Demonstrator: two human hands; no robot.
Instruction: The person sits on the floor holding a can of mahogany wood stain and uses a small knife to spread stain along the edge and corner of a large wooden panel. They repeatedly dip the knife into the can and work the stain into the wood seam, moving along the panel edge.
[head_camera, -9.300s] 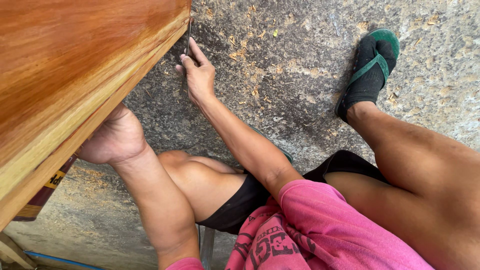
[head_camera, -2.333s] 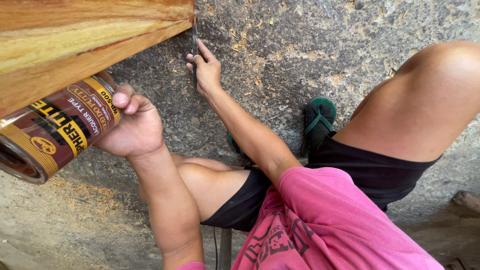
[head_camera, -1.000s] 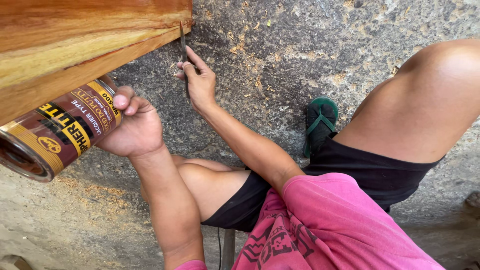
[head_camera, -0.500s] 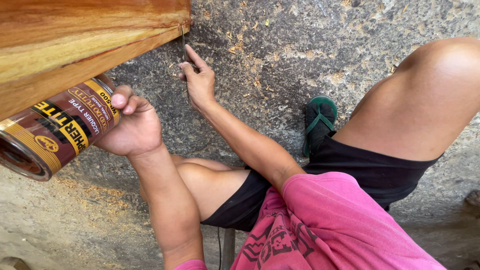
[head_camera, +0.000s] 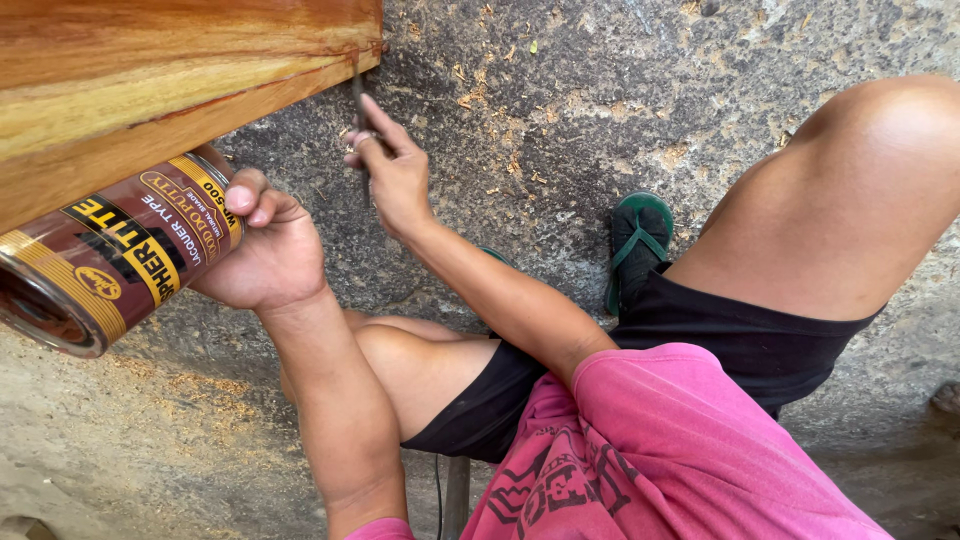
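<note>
Overhead, the left hand (head_camera: 265, 255) clamps a brown-and-gold metal can (head_camera: 115, 260), tilted, long axis toward lower left, under the glossy wooden board (head_camera: 150, 80); the right hand (head_camera: 395, 175) pinches a thin brush (head_camera: 357, 95) upright.

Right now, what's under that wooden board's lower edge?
Under the wooden board: the tilted can in the left hand, and speckled concrete floor. The right hand's tool tip is hidden.

Left hand (head_camera: 265, 250) grips a brown can (head_camera: 115, 260); right hand (head_camera: 395, 175) holds a thin tool (head_camera: 357, 95) at the wooden board (head_camera: 150, 80).
</note>
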